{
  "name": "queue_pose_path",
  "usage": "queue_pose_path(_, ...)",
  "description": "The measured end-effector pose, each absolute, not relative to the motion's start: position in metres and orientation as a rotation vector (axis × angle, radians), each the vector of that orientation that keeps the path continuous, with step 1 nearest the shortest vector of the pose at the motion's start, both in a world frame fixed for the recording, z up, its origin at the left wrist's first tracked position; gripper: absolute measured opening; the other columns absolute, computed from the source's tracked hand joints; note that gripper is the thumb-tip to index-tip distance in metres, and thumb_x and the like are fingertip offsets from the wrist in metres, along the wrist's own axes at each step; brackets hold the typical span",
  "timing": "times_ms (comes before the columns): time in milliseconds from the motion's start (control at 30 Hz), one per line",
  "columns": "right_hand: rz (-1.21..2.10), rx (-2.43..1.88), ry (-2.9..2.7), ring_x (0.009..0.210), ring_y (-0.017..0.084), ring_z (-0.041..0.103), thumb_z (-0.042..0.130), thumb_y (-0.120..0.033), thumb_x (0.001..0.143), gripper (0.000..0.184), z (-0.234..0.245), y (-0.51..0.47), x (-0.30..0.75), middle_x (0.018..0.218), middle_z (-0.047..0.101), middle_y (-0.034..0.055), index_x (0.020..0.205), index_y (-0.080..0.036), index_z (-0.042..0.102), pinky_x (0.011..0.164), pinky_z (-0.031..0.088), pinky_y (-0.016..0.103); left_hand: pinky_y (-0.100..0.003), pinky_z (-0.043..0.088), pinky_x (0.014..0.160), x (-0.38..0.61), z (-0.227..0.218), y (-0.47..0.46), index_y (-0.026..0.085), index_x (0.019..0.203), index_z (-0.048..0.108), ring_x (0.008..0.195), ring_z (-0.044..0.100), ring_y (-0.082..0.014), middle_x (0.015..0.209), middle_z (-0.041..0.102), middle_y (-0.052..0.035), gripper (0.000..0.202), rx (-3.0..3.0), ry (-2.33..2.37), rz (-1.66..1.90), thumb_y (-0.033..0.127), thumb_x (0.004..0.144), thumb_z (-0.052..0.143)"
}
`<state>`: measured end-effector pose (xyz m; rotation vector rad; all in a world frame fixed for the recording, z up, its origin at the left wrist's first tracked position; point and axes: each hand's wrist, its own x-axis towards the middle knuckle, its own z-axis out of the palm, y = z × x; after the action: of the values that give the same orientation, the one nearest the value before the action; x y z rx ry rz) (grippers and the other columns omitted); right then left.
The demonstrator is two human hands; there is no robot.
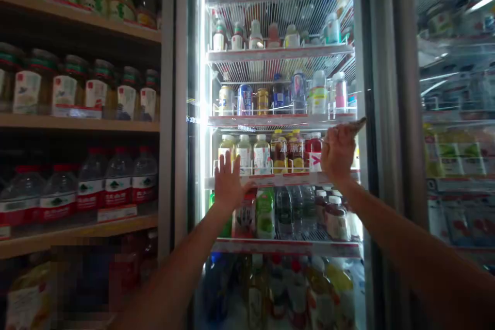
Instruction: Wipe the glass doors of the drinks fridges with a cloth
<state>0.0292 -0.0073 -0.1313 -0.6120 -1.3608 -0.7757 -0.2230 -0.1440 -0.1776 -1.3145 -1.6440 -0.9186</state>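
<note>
In the head view, my left hand [228, 183] is raised with its fingers spread, in front of a shelf of bottles behind a glass cooler door. I cannot tell whether it touches the glass. My right hand [340, 149] is closed near the right edge of the door. From its fingers pokes the corner of what looks like a grey-brown cloth [359, 124]; most of it is hidden. Beyond the hands stand white-capped bottles [262, 154], dark bottles with yellow caps [279, 152] and a red bottle [314, 153].
Lit wire shelves [280, 54] hold cans and bottles above and below my hands. At the left, wooden shelves [77, 122] carry jars [64, 87] and large red-capped water bottles [118, 180]. A metal door frame [402, 113] and another stocked cooler are at the right.
</note>
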Motion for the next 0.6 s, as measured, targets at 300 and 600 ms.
queue_pose_path(300,-0.968,-0.082,-2.051,0.129,0.024,0.037,0.037,-0.024,0.087,0.041,-0.153,-0.034,-0.008,0.136,0.047,0.0048,0.126,-0.022,0.05,0.106,0.029,0.053,-0.049,0.02,0.11,-0.214,-0.179,-0.148,0.017,0.142,0.024,0.14,0.008,-0.03,0.152,0.013,-0.0147,0.084,-1.331,-1.718,-0.867,0.052,0.075,0.06)
queue_pose_path(600,-0.884,-0.133,-1.958,0.134,0.023,0.028,0.041,-0.023,0.084,0.043,-0.146,-0.045,-0.057,0.142,0.039,0.0059,0.126,-0.019,0.049,0.111,0.027,0.044,-0.047,0.019,0.112,-0.216,-0.18,-0.147,0.019,0.142,0.025,0.14,0.007,-0.0293,0.153,0.013,-0.0121,0.083,-1.353,-1.723,-0.937,0.045,0.074,0.064)
